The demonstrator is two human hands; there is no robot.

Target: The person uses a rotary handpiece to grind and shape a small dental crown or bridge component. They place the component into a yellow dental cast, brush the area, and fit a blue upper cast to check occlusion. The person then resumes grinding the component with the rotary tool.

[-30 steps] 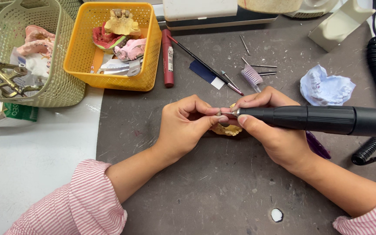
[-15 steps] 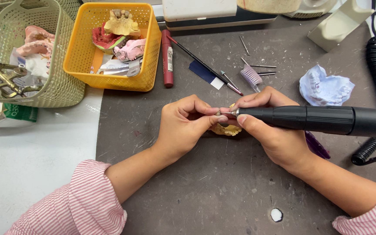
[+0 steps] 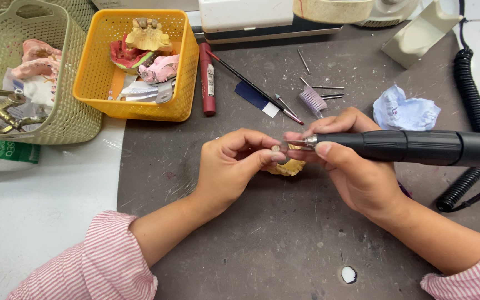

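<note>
My left hand [image 3: 231,166] pinches a small yellowish cast [image 3: 288,166] between thumb and fingertips, just over the dark mat [image 3: 284,244] at the middle of the bench. My right hand [image 3: 356,169] is closed around the black handpiece [image 3: 418,148], held like a pen, with its metal tip touching or almost touching the cast; I cannot tell which. The cast looks light, stiff and brittle, probably chalky rather than slippery, so I judge it wants a firm but gentle grip on its thicker edges, away from the thin parts. The handpiece seems heavier, dragged on by its coiled cord [image 3: 469,100]. A red marker [image 3: 207,80] and loose burs [image 3: 320,91] lie beyond my hands, beside a yellow basket [image 3: 93,83] of dental models.
</note>
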